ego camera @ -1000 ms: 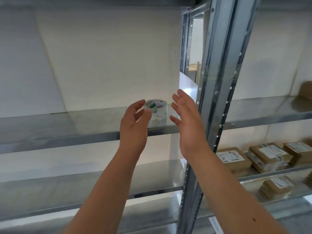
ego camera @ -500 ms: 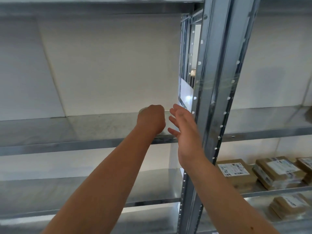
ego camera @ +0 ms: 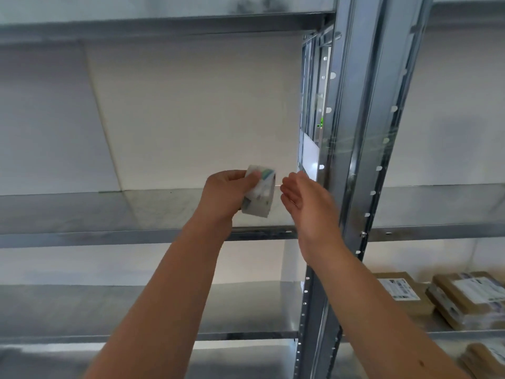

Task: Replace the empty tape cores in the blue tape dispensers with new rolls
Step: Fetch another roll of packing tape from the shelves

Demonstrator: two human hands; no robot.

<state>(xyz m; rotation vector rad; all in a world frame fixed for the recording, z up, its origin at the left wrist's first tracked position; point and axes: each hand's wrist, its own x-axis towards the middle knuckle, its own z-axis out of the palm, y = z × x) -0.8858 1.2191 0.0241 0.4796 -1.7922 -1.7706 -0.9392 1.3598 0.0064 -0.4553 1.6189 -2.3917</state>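
A roll of clear tape [ego camera: 260, 194] with a white and green label is held tilted on its side above the metal shelf [ego camera: 136, 209]. My left hand [ego camera: 228, 195] is shut on the roll from its left side. My right hand [ego camera: 306, 203] hovers just right of the roll, fingers apart, palm turned toward it, not touching it. No blue tape dispenser is in view.
A steel upright post [ego camera: 355, 165] stands right beside my right hand. A lower shelf [ego camera: 82, 310] runs below. Several brown cardboard parcels [ego camera: 464, 299] with white labels lie on the right-hand shelves. A white wall backs the shelves.
My left hand closed over the tape roll on the shelf and has lifted and tipped it onto its side. My right hand stayed beside it.
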